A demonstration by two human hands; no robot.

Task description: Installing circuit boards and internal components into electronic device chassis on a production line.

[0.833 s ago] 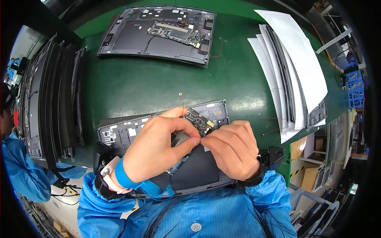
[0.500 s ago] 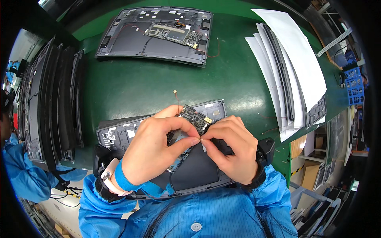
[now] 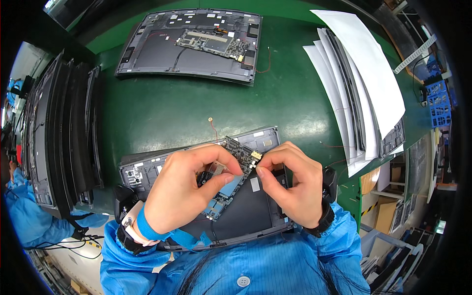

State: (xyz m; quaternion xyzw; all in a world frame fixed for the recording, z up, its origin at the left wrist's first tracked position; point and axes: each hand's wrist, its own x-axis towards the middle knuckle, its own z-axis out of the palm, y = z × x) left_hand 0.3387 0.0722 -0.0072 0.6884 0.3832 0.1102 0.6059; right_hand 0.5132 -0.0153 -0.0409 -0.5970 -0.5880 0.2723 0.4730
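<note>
A long dark circuit board point(image 3: 236, 184) with a pale blue patch lies slanted over a dark grey device housing point(image 3: 246, 216) in front of me. My left hand point(image 3: 189, 179) curls around the board's left side, thumb and index tip over its face, some fingers hidden behind. My right hand point(image 3: 290, 184) is closed in a pinch at the board's right edge, beside a cream connector point(image 3: 256, 155) and small white sockets. Whatever lies between its fingertips is too small to make out. A small round brass-coloured part point(image 3: 210, 119) on a red wire extends past the board's far end.
Another housing point(image 3: 162, 59) with a circuit board point(image 3: 211, 43) lies at the back of the green table point(image 3: 172, 105). Dark housings point(image 3: 64, 128) stand stacked at left. White sheets point(image 3: 364, 64) interleave a stack at right. A person's blue sleeve point(image 3: 34, 216) shows at far left.
My fingertips, close together before, have parted; the right hand has drawn slightly right, the left slightly left. More of the board's face shows. The round part has shifted slightly left.
</note>
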